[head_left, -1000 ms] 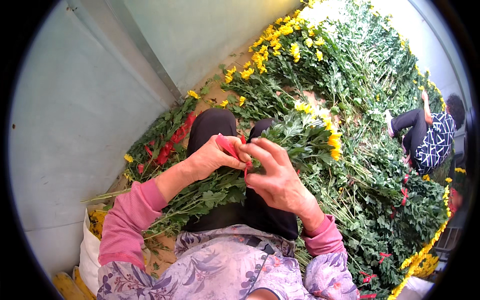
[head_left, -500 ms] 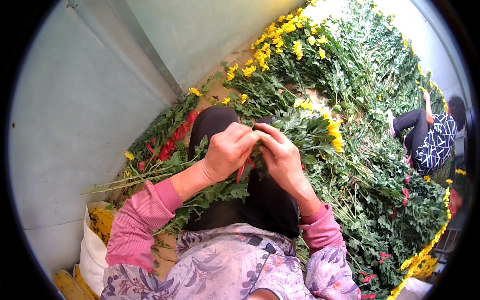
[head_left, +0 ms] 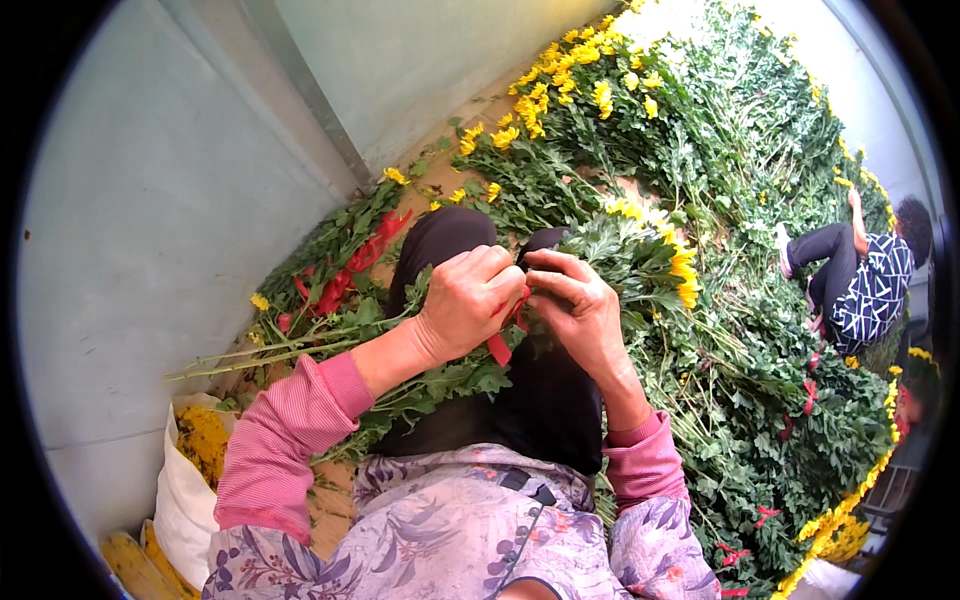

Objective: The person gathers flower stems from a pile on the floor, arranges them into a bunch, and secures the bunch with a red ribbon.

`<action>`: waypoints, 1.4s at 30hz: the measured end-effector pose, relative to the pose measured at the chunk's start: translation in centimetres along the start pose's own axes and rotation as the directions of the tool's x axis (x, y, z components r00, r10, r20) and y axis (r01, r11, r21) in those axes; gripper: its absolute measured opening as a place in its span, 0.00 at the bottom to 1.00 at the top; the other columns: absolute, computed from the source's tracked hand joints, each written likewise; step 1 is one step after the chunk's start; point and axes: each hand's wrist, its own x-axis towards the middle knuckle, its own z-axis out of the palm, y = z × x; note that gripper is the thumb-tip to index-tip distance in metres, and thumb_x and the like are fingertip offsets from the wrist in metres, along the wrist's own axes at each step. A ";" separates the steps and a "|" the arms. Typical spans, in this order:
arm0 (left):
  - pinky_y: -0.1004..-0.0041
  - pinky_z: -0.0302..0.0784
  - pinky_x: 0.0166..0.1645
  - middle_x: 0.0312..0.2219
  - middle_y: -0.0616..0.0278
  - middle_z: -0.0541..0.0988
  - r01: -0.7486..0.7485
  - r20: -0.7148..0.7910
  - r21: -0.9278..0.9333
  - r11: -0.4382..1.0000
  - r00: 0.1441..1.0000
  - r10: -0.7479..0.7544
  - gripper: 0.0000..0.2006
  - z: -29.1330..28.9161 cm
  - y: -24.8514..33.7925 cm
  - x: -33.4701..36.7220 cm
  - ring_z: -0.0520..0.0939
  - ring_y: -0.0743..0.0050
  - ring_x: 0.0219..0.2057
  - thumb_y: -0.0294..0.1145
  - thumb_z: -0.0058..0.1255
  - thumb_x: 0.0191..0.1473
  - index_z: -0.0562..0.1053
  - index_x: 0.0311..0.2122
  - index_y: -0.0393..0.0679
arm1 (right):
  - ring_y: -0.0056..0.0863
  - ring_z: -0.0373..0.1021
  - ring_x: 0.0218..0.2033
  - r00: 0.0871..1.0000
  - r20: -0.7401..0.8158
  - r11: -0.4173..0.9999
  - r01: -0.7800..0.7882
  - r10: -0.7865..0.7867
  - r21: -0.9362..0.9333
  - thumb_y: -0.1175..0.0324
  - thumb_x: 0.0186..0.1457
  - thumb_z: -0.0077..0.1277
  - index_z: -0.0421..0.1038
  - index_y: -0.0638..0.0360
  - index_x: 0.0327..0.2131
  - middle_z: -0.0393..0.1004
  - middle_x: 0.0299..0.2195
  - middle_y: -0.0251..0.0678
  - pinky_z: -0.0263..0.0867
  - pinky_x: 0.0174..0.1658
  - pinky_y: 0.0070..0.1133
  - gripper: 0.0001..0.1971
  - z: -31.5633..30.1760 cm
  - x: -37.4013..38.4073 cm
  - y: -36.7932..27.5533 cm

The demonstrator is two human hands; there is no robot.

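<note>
A bunch of yellow chrysanthemums [head_left: 684, 268] lies across my lap, its flower heads to the right and its bare stems [head_left: 255, 354] out to the left. Over the middle of the bunch, my left hand [head_left: 468, 305] pinches a red ribbon [head_left: 500, 348], whose loose end hangs down between the hands. Close beside it, my right hand [head_left: 582, 312] has its fingers bent in at the same ribbon. The fingertips partly cover where the ribbon meets the stems, so a knot cannot be made out.
Heaped cut chrysanthemums [head_left: 690, 150] fill the right and far side. More red ribbon [head_left: 375, 243] lies on foliage beside my left knee. A white sack [head_left: 186, 500] with yellow contents stands at lower left, near a pale wall [head_left: 150, 250]. Another person [head_left: 872, 275] sits at the far right.
My hands have drawn slightly apart from their close pinch. More of the red ribbon now shows between them. The bunch stays across my lap.
</note>
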 end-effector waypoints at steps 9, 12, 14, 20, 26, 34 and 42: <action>0.67 0.73 0.29 0.24 0.62 0.72 -0.053 0.031 -0.058 0.997 0.998 0.055 0.08 0.2 0.0 0.0 0.76 0.61 0.25 0.23 0.60 0.41 0.70 0.23 0.41 | 0.35 0.75 0.41 0.998 -0.018 0.996 -0.062 0.063 0.064 0.76 0.44 0.57 0.74 0.62 0.29 0.76 0.41 0.35 0.70 0.43 0.26 0.05 0.0 -0.5 -0.1; 0.66 0.70 0.28 0.22 0.64 0.70 -0.082 0.105 -0.038 0.996 0.991 0.085 0.07 0.3 0.4 0.0 0.74 0.63 0.23 0.24 0.59 0.39 0.70 0.23 0.42 | 0.36 0.74 0.38 0.997 -0.062 0.998 -0.054 0.053 -0.017 0.77 0.44 0.55 0.71 0.63 0.28 0.75 0.39 0.36 0.70 0.41 0.27 0.05 0.2 -0.4 0.0; 0.67 0.68 0.27 0.21 0.64 0.68 -0.124 0.188 -0.028 0.992 0.974 0.127 0.07 -0.4 0.9 -0.4 0.72 0.64 0.23 0.24 0.57 0.37 0.70 0.22 0.44 | 0.39 0.73 0.35 0.996 -0.085 0.997 -0.030 0.024 -0.070 0.78 0.43 0.54 0.69 0.64 0.29 0.73 0.36 0.38 0.69 0.39 0.29 0.07 0.3 -0.1 0.4; 0.67 0.67 0.28 0.20 0.66 0.67 -0.135 0.312 0.009 0.991 0.942 0.125 0.06 -3.6 1.9 -3.3 0.72 0.68 0.24 0.29 0.53 0.36 0.70 0.24 0.46 | 0.42 0.71 0.34 0.996 -0.068 0.980 0.045 -0.059 -0.192 0.77 0.43 0.54 0.68 0.63 0.30 0.71 0.35 0.40 0.68 0.38 0.32 0.09 1.5 0.9 0.1; 0.62 0.71 0.46 0.39 0.52 0.74 0.101 0.240 0.002 0.995 0.966 -0.098 0.13 -6.3 7.7 -6.8 0.75 0.55 0.41 0.31 0.51 0.43 0.73 0.37 0.39 | 0.43 0.65 0.54 0.994 0.112 1.000 0.000 0.003 -0.029 0.71 0.45 0.62 0.66 0.65 0.51 0.66 0.54 0.47 0.62 0.56 0.30 0.27 -1.5 -0.5 -0.9; 0.54 0.67 0.58 0.44 0.50 0.73 0.388 0.048 -0.148 0.909 0.921 -0.386 0.14 -8.3 11.8 -14.5 0.70 0.50 0.53 0.29 0.57 0.46 0.74 0.40 0.40 | 0.37 0.68 0.46 0.823 0.487 0.688 0.535 -0.293 -0.490 0.75 0.32 0.63 0.69 0.56 0.51 0.72 0.40 0.37 0.47 0.65 0.42 0.34 1.3 0.8 -3.9; 0.46 0.66 0.57 0.58 0.47 0.65 0.407 -0.205 0.506 0.760 0.913 -0.352 0.26 -18.2 6.0 -15.4 0.67 0.43 0.57 0.35 0.60 0.44 0.70 0.51 0.46 | 0.38 0.68 0.42 0.853 0.437 0.654 0.507 -0.287 -0.561 0.82 0.33 0.54 0.71 0.59 0.47 0.71 0.37 0.38 0.48 0.63 0.43 0.30 -4.2 2.4 -2.0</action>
